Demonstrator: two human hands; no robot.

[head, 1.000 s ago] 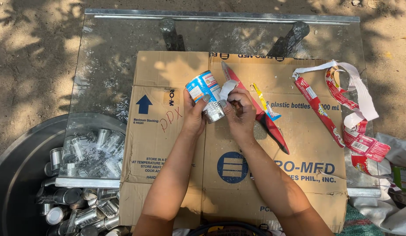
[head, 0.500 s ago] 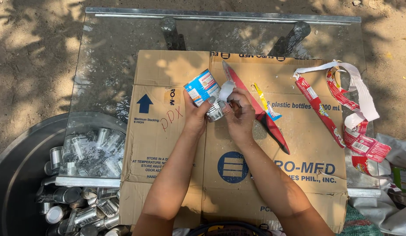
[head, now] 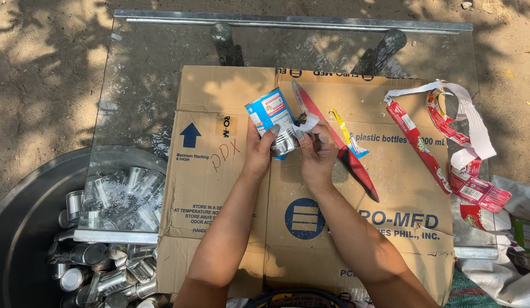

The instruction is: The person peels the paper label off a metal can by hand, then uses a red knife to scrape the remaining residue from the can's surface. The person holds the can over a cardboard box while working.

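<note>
1. Left hand [head: 258, 153]: closed around small tin can [head: 283, 140], above flattened cardboard sheet [head: 310, 188] on glass-topped table [head: 139, 85].
2. Right hand [head: 318, 149]: fingers pinched on loose edge of blue-and-white paper label [head: 269, 111], pulled toward kitchen knife [head: 339, 142].
3. Since one second ago: can tilted further, more bare metal exposed at lower end; label now mostly lifted, attached only along upper side — peeling judged nearly complete.
4. Knife: flat on cardboard, untouched, just right of hands.
5. Stripped red-and-white labels [head: 459, 165]: heaped at right table edge.
6. Bare cans [head: 105, 268]: piled in dark basin [head: 20, 228], lower left.
</note>
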